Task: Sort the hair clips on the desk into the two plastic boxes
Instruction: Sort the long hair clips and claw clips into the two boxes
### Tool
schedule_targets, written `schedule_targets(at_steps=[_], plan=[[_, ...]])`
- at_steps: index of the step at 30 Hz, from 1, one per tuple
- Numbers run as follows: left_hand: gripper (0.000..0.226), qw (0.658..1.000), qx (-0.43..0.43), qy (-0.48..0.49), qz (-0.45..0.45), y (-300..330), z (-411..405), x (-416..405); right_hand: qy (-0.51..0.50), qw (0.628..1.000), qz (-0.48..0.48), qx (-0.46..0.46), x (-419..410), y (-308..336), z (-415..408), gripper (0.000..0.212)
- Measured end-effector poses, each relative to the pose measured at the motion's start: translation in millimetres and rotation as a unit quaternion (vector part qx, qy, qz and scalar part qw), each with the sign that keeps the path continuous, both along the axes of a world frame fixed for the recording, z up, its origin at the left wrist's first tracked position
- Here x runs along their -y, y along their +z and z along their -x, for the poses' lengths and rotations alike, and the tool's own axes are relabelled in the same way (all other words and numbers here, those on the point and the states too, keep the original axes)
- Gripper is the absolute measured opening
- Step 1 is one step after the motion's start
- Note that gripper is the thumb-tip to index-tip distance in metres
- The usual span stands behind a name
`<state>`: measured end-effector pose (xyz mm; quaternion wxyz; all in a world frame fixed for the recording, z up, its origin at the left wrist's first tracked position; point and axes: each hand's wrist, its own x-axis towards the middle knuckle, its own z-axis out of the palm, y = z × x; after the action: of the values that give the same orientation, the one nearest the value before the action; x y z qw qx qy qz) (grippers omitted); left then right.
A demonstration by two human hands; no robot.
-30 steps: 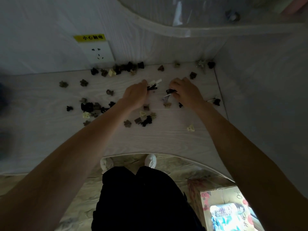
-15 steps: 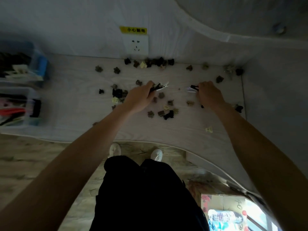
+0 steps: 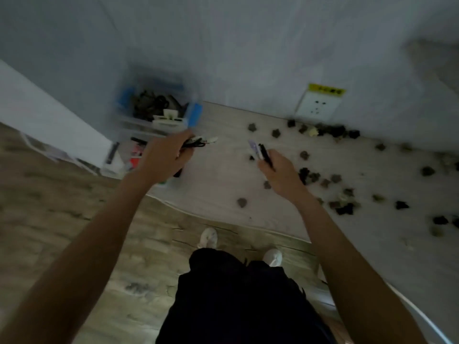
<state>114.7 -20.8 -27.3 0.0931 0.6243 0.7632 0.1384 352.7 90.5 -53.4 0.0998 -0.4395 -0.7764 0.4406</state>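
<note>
Left hand grips long clips beside the boxes at the desk's left edge; right hand holds clips mid-desk. Small clips crowd the right.

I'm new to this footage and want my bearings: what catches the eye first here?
Both arms reach over the desk: the left hand grips a bundle of long clips near the plastic boxes at the desk's left end, and the right hand holds more long clips. To the right, small claw clips lie scattered below a wall socket.
</note>
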Motion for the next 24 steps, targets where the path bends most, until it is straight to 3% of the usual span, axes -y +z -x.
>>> schedule_targets(at_steps=[4,11,13,19,24], plan=[[0.036,0.997,-0.039,0.008,0.060,-4.7,88.8,37.9,0.047,0.999,-0.008,-0.012,21.2,11.7,91.7,0.017],[0.055,0.981,0.028,-0.023,0.190,-40.0,144.1,54.9,0.106,0.990,-0.077,0.044,44.9,26.2,197.1,0.018],[0.054,0.984,0.059,-0.022,0.167,-45.0,143.7,62.3,0.121,0.984,-0.112,0.074,50.3,23.3,213.1,0.019],[0.032,0.990,0.089,0.089,-0.064,-46.2,141.7,96.9,0.161,0.954,-0.184,0.173,76.3,-1.9,254.0,0.020],[0.027,0.982,0.107,0.138,-0.070,-48.9,141.7,102.6,0.197,0.960,-0.137,0.148,84.0,-13.5,255.1,0.035]])
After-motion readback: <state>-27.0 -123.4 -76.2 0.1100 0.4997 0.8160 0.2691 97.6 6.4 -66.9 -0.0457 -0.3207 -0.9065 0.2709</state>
